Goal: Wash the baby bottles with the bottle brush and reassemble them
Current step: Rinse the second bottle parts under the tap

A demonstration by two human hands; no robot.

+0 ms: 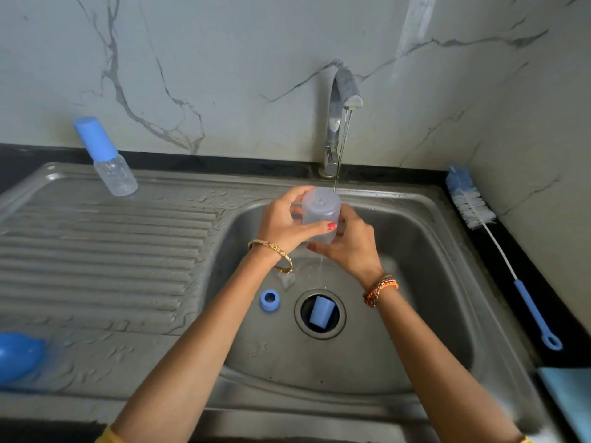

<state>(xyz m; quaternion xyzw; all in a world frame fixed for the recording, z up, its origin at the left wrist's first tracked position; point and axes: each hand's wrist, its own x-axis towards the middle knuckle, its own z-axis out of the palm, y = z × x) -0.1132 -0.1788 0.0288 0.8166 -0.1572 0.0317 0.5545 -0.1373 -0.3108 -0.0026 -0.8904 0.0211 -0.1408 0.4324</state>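
Note:
Over the sink basin I hold a clear bottle body upside down, its base toward me. My left hand grips its side and my right hand grips its lower end. A thin stream from the tap falls just behind the bottle, and water drips from it. On the basin floor lie a blue collar ring and a clear teat. A blue cap sits in the drain. The bottle brush lies on the right counter.
An assembled bottle with a blue cap stands at the back of the ribbed draining board. A blue rounded object lies at the board's left front. A light blue cloth is at the right edge.

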